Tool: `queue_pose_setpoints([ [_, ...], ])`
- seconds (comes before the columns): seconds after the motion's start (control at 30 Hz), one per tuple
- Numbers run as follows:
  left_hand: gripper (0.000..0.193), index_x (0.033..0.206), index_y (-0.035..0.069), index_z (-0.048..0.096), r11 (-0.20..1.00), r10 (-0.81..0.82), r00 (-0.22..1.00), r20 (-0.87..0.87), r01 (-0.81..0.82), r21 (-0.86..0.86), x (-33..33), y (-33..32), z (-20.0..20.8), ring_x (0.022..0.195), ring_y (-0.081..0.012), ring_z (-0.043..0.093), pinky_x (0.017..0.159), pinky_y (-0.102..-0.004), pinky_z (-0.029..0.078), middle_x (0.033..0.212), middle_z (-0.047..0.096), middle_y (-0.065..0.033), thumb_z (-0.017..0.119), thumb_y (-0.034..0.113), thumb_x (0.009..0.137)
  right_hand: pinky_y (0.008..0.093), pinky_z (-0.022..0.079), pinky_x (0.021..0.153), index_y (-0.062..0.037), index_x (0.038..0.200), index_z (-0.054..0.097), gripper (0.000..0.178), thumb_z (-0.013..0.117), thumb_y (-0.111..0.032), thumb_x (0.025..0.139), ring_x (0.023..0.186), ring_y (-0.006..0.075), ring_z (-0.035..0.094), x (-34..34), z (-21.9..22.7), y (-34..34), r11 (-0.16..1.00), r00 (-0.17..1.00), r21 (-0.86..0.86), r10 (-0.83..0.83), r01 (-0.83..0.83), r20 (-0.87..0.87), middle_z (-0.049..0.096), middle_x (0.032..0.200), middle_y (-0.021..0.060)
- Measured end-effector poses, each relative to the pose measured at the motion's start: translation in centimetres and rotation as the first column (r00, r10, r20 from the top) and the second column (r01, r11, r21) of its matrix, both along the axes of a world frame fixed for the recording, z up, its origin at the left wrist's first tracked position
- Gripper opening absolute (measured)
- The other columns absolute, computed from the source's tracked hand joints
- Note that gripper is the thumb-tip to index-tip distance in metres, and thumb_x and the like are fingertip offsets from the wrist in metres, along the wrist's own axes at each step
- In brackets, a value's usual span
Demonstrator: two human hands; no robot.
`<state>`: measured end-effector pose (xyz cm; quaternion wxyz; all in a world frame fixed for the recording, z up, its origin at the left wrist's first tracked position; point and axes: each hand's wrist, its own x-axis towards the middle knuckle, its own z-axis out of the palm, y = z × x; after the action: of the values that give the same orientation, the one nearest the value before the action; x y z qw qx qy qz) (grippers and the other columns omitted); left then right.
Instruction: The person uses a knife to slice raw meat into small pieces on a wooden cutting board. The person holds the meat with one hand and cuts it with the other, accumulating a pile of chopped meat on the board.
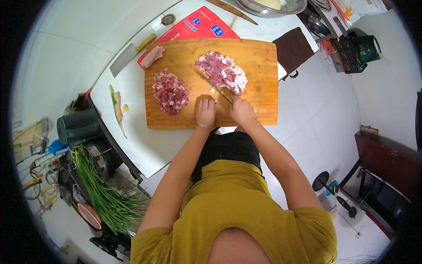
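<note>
Across the white worktop (156, 147), a wooden board (259, 55) carries the meat in two heaps. The larger, sliced meat (222, 72) on the far right, seems left to be diced; the diced meat (170, 93) on the left looks done, so perhaps half is cut. At the near edge, the left hand (206, 113) rests curled, its hold unclear, while the right hand (242, 110) grips a knife (227, 98). One pale chunk (153, 57) lies uncut, far left.
</note>
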<state>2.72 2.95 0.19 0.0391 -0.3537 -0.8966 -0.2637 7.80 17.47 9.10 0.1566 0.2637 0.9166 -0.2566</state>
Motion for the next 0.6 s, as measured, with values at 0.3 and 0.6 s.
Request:
queue_pose_setpoints([
  [0.3,0.02,0.092,0.004,0.062,0.98,-0.198,0.972,-0.127,0.201,0.013,-1.2,-1.4,0.6,0.086,-0.0257,0.053,0.075,-0.0325,0.048,0.093,0.058,-0.0096,0.052,0.008,0.075,0.0487,0.05,0.063,-0.0011,0.087,0.056,0.016,0.051,-0.014,0.08,0.071,0.0379,0.063,2.5,-2.1,-2.2,0.995,0.989,-0.006,0.097,-0.097,0.108,0.063,0.075,0.0234],
  [0.6,0.019,0.089,0.005,0.062,0.969,-0.232,0.969,-0.087,0.223,-0.105,-1.3,-1.8,-1.1,0.088,-0.0254,0.053,0.076,-0.0316,0.048,0.096,0.058,-0.0074,0.051,0.008,0.074,0.0458,0.051,0.072,0.0002,0.091,0.058,0.02,0.058,-0.007,0.073,0.083,0.0374,0.063,4.5,-2.6,-1.0,0.995,0.969,-0.044,0.096,-0.088,0.228,0.062,0.087,0.0235],
])
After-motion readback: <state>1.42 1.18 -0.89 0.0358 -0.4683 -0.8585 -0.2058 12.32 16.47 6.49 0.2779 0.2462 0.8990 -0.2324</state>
